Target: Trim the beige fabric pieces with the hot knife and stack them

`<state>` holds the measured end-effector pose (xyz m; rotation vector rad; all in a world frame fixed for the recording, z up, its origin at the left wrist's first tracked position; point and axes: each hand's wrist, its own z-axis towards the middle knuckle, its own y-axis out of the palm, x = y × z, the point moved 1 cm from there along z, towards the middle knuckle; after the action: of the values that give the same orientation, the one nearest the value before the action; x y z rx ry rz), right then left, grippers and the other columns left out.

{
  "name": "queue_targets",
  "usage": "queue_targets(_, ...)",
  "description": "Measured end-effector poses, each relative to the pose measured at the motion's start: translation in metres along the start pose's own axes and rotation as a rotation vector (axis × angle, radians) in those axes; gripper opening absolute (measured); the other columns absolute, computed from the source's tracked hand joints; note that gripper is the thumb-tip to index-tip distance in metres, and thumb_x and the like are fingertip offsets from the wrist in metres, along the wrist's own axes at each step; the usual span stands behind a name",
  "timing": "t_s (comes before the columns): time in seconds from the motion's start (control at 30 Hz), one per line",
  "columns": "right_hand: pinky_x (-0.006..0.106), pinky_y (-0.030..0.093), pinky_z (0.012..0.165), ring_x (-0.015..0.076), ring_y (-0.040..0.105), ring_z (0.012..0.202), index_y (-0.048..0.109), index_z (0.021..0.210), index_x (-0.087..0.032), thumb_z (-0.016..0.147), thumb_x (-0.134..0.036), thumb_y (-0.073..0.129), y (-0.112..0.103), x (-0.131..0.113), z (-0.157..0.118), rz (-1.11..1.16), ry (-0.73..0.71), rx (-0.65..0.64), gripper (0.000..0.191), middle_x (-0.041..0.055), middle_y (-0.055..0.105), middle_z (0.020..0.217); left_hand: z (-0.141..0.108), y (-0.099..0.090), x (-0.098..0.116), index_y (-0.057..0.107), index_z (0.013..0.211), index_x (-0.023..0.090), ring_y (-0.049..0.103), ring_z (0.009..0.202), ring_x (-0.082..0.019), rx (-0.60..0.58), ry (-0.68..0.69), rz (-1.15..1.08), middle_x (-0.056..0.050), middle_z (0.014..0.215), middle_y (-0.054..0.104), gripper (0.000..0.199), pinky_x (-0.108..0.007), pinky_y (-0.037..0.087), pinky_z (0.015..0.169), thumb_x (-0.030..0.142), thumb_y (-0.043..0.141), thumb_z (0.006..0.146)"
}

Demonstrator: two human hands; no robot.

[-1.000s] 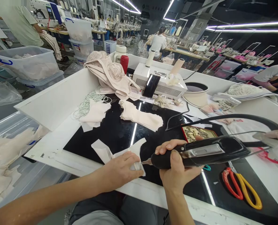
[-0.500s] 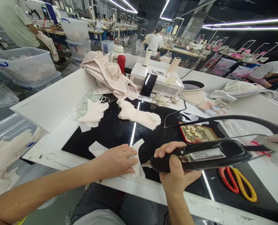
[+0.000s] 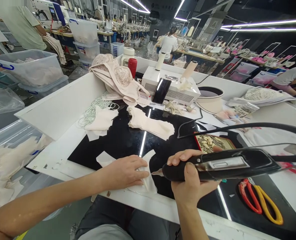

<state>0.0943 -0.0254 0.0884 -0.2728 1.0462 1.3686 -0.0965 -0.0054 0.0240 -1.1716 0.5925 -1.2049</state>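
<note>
My left hand point(image 3: 130, 171) lies on a cream fabric piece point(image 3: 149, 181) near the table's front edge, its fingers bent and pressing the cloth down. My right hand point(image 3: 188, 176) grips a black corded hand tool point(image 3: 220, 165) with a silver lever along its side. The tool's slim metal tip point(image 3: 158, 172) points left, close to the fabric's edge; whether it touches cannot be made out. A pale fabric corner point(image 3: 104, 159) sticks out beyond my left hand. Farther back lies a stack of cream fabric pieces point(image 3: 151, 123).
Red-and-yellow-handled scissors point(image 3: 268, 203) lie right of my right hand. A tray point(image 3: 231, 143) holds small pieces behind the tool. A white vented box point(image 3: 170, 90) stands at the back with a phone point(image 3: 161, 90) against it. Pale green cord point(image 3: 88, 113) and lace bras point(image 3: 115, 75) lie left.
The view has shifted slightly, so the table's contents sit farther right. The tool's tip is a little higher. My left hand keeps its place on the fabric.
</note>
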Motion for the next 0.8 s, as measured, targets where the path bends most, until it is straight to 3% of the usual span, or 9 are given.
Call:
queue_targets(0.47, 0.03, 0.055, 0.053, 0.0125, 0.059, 0.057, 0.056, 0.119, -0.028, 0.083, -0.018, 0.076, 0.011, 0.008, 0.005, -0.037, 0.033, 0.032, 0.042, -0.0073, 0.063, 0.078, 0.0, 0.002, 0.002, 0.066, 0.121, 0.018, 0.065, 0.116, -0.026, 0.027, -0.024, 0.034, -0.013, 0.126, 0.066, 0.032, -0.04, 0.055, 0.106, 0.034, 0.078, 0.096)
queue_targets(0.73, 0.031, 0.057, 0.055, 0.0124, 0.06, 0.059, 0.051, 0.13, -0.032, 0.086, -0.014, 0.074, 0.007, 0.006, 0.003, -0.032, 0.027, -0.006, 0.053, -0.008, 0.065, 0.08, -0.005, 0.017, 0.041, 0.062, 0.133, 0.011, 0.063, 0.121, -0.03, 0.09, -0.127, 0.221, -0.017, 0.129, 0.067, 0.061, -0.045, 0.052, 0.108, 0.054, 0.077, 0.093)
queue_targets(0.8, 0.03, 0.057, 0.055, 0.0124, 0.061, 0.059, 0.051, 0.131, -0.033, 0.086, -0.014, 0.074, 0.005, 0.006, 0.003, -0.023, 0.021, -0.016, 0.054, -0.008, 0.065, 0.081, -0.005, 0.015, 0.046, 0.062, 0.133, 0.009, 0.064, 0.118, -0.029, 0.095, -0.143, 0.245, -0.015, 0.129, 0.068, 0.055, -0.042, 0.053, 0.106, 0.052, 0.071, 0.099)
